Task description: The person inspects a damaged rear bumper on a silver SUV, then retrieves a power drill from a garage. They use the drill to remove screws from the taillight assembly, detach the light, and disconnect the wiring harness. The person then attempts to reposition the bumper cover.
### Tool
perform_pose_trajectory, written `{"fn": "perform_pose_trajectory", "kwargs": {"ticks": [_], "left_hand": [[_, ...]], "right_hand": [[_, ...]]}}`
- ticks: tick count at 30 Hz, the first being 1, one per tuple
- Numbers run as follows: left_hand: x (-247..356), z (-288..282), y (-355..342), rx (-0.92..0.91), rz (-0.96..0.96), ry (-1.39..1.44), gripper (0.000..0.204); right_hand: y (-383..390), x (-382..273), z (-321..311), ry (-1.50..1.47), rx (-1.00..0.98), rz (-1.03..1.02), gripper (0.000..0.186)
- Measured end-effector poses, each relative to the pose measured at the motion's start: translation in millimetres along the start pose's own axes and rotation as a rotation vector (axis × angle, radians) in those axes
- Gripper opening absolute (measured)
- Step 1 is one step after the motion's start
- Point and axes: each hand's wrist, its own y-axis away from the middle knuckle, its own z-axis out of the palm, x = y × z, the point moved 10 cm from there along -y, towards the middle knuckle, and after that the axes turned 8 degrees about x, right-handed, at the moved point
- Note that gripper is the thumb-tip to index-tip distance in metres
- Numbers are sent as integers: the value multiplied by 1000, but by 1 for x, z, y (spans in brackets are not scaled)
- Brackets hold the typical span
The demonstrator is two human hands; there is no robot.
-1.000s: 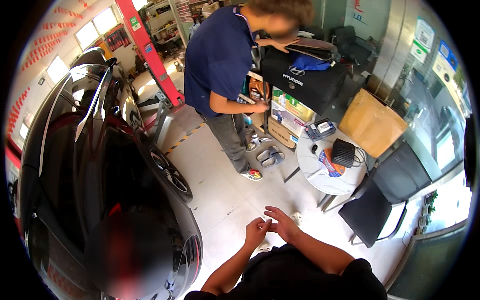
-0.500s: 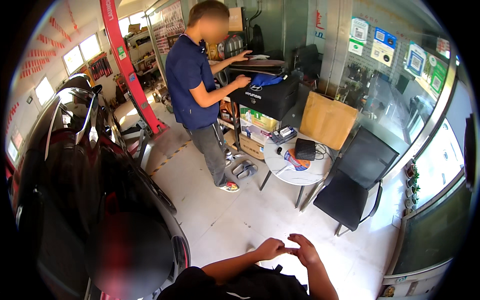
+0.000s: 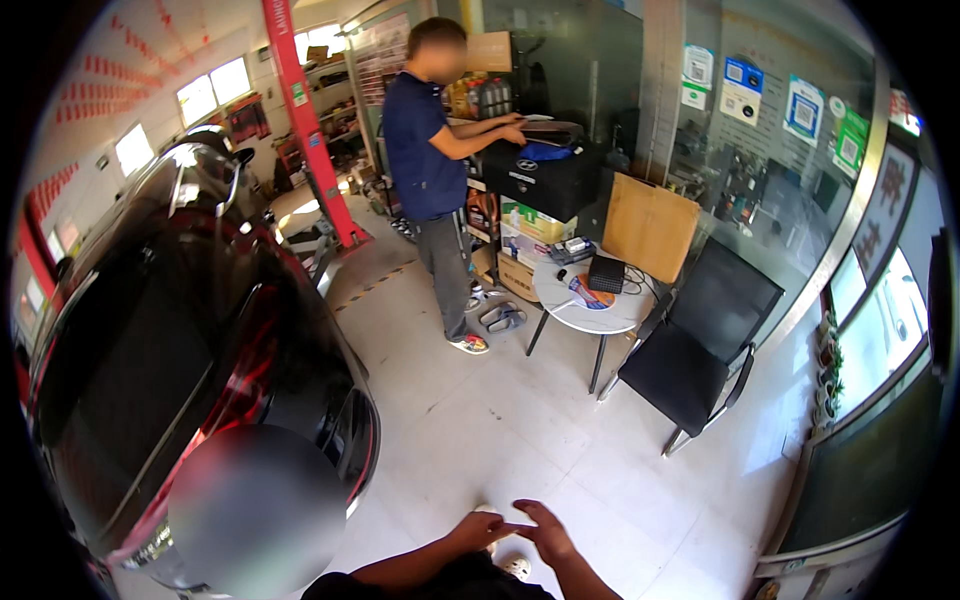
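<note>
My left hand (image 3: 476, 531) and my right hand (image 3: 545, 532) meet in front of me, low in the view, over the pale floor. The left one is closed, its fingertips reaching against the palm side of the right; anything between them is too small to make out. Fingers on the right hand stretch out, curved and apart from the thumb. Below them show the light-coloured shoes (image 3: 515, 567) on my feet.
A dark car (image 3: 150, 330) fills the left side. Ahead, a person (image 3: 432, 150) in a navy shirt handles flat items on a black case (image 3: 545, 185). A round table (image 3: 600, 318), a black chair (image 3: 680, 375) and a cardboard sheet (image 3: 650, 225) stand on the right.
My view has shifted, with more of the car's near end showing. My joined hands sit lower and further left in the picture. The person's two hands have come closer together over the case.
</note>
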Motion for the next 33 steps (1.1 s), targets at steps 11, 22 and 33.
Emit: {"fn": "perform_pose_trajectory", "kwargs": {"ticks": [11,22,33], "left_hand": [[-80,-60,244,558,-337,231,27],[-198,-30,654,1494,-15,1787,45],[-149,40,979,1966,459,1782,87]], "right_hand": [[65,135,178,429,-493,369,48],[347,436,433,691,-1265,139,48],[696,649,450,642,-2364,-1034,70]]}}
